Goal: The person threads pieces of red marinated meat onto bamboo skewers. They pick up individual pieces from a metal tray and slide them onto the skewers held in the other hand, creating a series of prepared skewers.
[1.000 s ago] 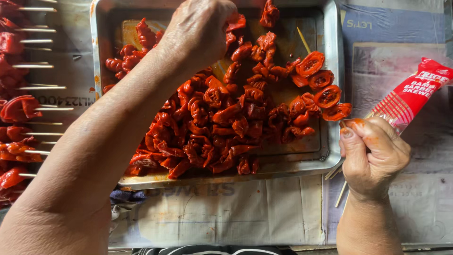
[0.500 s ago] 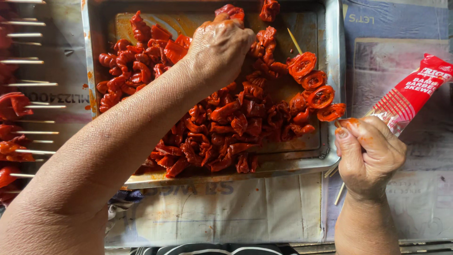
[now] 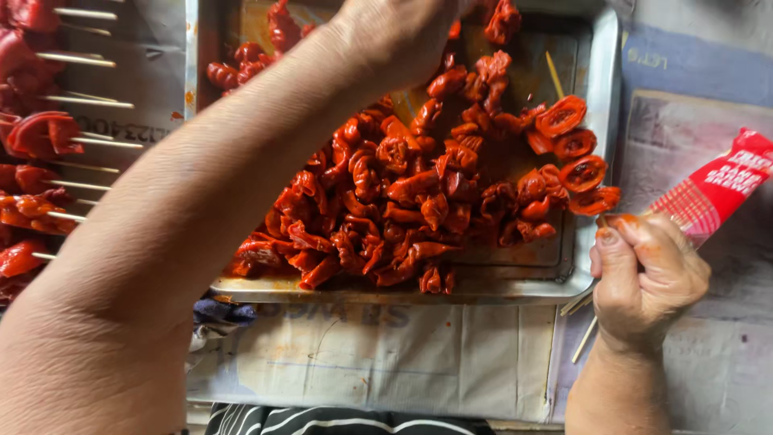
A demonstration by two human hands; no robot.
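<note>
My left hand (image 3: pixel 394 36) reaches over a metal tray (image 3: pixel 515 288) into the far side of a pile of red marinated meat pieces (image 3: pixel 403 193). Its fingertips are cut off by the top edge, beside one piece (image 3: pixel 503 20). My right hand (image 3: pixel 644 278) is closed around a thin wooden skewer (image 3: pixel 584 338) at the tray's right rim. Several curled red pieces (image 3: pixel 576 149) are threaded on that skewer, and they rest over the tray's right side.
Loaded skewers (image 3: pixel 48 137) lie in rows to the left of the tray. A red packet (image 3: pixel 717 189) lies at the right, behind my right hand. Stained paper (image 3: pixel 386 354) covers the surface under the tray. A striped cloth (image 3: pixel 338 420) shows at the bottom edge.
My left hand has shifted right along the far part of the tray, dipped into the pile, then drawn toward the far edge. My right hand and its skewer have stayed put.
</note>
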